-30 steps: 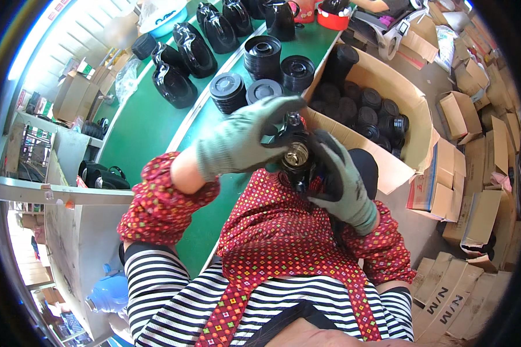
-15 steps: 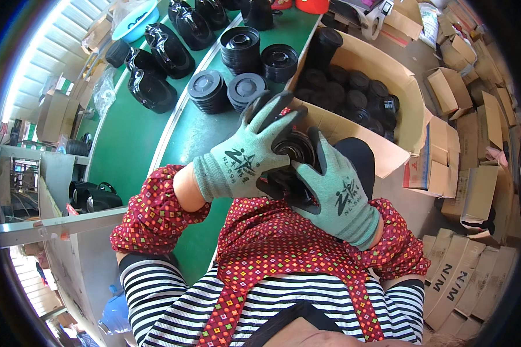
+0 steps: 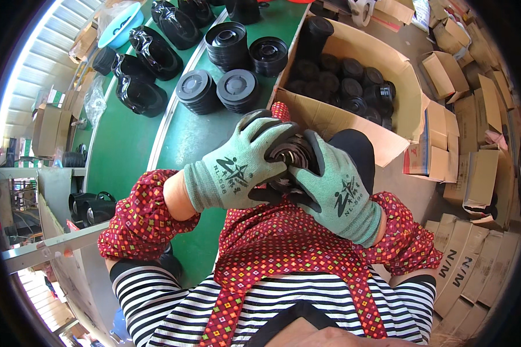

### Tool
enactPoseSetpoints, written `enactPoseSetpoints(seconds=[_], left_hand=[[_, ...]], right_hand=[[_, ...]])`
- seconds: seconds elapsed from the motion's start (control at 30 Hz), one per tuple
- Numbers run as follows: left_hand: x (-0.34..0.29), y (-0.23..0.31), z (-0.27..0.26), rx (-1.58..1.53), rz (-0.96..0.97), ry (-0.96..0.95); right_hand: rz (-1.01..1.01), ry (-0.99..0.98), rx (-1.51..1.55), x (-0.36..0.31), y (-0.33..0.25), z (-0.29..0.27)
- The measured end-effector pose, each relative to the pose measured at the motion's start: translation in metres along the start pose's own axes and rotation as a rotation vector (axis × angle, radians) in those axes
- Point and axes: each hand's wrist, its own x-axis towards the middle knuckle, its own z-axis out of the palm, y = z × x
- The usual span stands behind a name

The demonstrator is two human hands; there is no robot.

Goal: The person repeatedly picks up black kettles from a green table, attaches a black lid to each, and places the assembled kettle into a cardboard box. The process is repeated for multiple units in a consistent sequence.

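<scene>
Carton [image 3: 341, 123] of black cylinders [image 3: 352, 69], left grip [image 3: 246, 162] and right grip [image 3: 337, 186] clasping dark part [image 3: 297, 151]

A factory-style workshop: a long green worktop [image 3: 117, 137] toward ten o'clock carries rows of glossy black vessels [image 3: 163, 53] and stacked black discs [image 3: 237, 91]. At one o'clock sits an open carton [image 3: 330, 120] of black cylinders [image 3: 351, 69]; cardboard boxes [image 3: 462, 257] crowd three to four o'clock.
</scene>
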Motion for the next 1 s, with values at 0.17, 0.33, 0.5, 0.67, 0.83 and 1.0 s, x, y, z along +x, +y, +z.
enactPoseSetpoints(seconds=[0.17,0.33,0.5,0.67,0.83,1.0], left_hand=[[0.004,0.004,0.007,0.019,0.034,0.032],[-0.001,-0.001,0.011,-0.004,0.005,0.126],[-0.008,0.008,0.013,-0.192,-0.164,0.396],[-0.005,0.044,0.037,-0.244,-0.236,0.623],[-0.019,0.072,0.095,-0.426,-0.247,0.724],[-0.082,0.005,0.134,-0.132,-0.63,0.45]], right_hand=[[-0.02,-0.026,-0.032,-0.005,0.005,0.002],[-0.053,-0.041,0.04,0.003,0.017,0.002],[0.209,0.28,0.956,-0.015,0.048,0.016],[0.657,0.4,1.657,-0.052,0.071,0.086],[0.684,0.565,1.55,-0.032,0.064,0.05],[0.467,0.398,0.517,-0.029,0.137,0.022]])
